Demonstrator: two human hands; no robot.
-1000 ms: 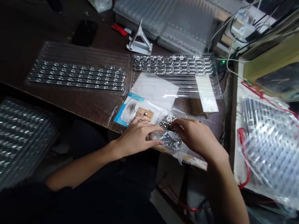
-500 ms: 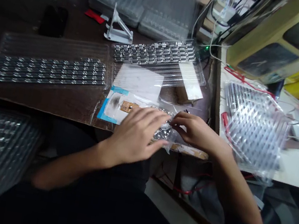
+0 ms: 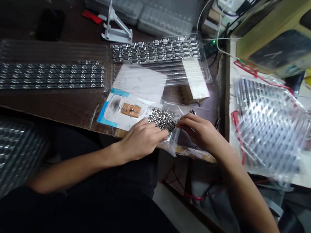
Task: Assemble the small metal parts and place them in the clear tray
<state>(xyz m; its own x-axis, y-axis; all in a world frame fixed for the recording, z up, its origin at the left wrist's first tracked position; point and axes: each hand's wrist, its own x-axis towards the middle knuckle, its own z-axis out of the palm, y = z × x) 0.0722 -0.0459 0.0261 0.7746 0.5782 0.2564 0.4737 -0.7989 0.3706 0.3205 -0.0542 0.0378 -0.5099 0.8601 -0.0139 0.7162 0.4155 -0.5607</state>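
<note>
A clear plastic bag [image 3: 172, 145] lies at the table's front edge, with a pile of small metal parts [image 3: 162, 119] on it. My left hand [image 3: 142, 138] is closed at the near left side of the pile; what its fingers hold, if anything, is too small to make out. At the right side of the bag, my right hand [image 3: 196, 129] has its fingertips pinched together, their contents hidden. Left of the pile, a small tan block [image 3: 130, 110] with a dark spot rests on a white sheet edged with blue tape [image 3: 107, 122].
Trays of metal parts lie at the left [image 3: 46, 74] and behind the hands [image 3: 157, 49]. A white-topped box [image 3: 195, 81], a white stand [image 3: 117, 32] and a phone [image 3: 50, 24] are on the table. Bagged trays [image 3: 269, 127] lie on the right.
My left hand has drawn back toward the table edge and closed its fingers, uncovering the metal pile. My right hand stays by the bag's right side. The view has shifted slightly.
</note>
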